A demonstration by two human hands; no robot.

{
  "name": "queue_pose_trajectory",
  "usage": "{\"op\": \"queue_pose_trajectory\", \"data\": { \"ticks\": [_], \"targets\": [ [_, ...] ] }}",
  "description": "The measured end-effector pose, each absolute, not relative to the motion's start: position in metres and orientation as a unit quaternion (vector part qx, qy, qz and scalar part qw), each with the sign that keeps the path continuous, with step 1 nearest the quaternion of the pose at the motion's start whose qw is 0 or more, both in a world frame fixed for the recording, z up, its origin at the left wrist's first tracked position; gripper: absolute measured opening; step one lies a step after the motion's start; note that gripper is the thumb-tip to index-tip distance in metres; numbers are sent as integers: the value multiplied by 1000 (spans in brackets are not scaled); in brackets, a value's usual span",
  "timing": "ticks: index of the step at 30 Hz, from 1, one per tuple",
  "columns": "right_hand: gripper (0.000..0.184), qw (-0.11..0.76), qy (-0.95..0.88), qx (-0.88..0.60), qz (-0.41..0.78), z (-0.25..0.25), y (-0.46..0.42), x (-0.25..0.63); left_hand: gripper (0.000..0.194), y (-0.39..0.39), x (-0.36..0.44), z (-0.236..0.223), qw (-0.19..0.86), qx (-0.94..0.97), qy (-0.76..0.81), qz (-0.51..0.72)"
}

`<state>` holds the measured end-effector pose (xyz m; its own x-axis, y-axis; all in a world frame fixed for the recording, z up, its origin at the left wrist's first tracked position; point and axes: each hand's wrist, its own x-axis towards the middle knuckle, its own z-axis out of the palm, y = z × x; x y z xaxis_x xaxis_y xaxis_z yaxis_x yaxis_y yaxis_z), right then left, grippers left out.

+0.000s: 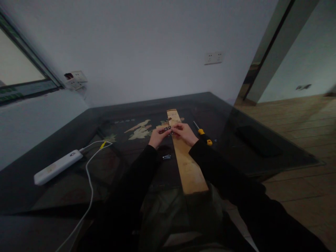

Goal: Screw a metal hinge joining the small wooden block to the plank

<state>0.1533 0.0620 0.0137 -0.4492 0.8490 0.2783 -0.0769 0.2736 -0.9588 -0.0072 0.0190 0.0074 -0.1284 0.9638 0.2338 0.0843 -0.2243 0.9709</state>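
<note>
Table [110, 113]: open passage at far-left corner; board [188, 166] blocking middle, reaching near edge; screwdriver [204, 134] right of it; screws [166, 157] left; power strip [58, 168] toward left edge.

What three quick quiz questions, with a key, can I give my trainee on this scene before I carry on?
1. Multiple choice: relative to the wooden board, where does the yellow-and-black screwdriver lie?
A) On top of it
B) To its left
C) To its right

2. Open: what are the fingers of the left hand and the right hand gathered at?

3. True or false: the cluster of small metal fasteners lies to the left of the board.

Key:
1. C
2. A small metal piece, too small here to identify.
3. True
</note>
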Motion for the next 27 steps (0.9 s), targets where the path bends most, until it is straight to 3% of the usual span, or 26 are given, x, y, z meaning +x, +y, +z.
{"op": "queue_pose_trajectory", "data": {
  "ticks": [12,21,27],
  "targets": [
    [33,476,-632,-285,541,8,66,153,40,20,-6,9,430,482,469,602],
    [18,426,-715,-309,459,8,57,154,31,22,-7,5,367,515,503,589],
    [27,393,-754,-311,425,6,59,157,23,18,0,3,367,530,492,585]
  ]
}}
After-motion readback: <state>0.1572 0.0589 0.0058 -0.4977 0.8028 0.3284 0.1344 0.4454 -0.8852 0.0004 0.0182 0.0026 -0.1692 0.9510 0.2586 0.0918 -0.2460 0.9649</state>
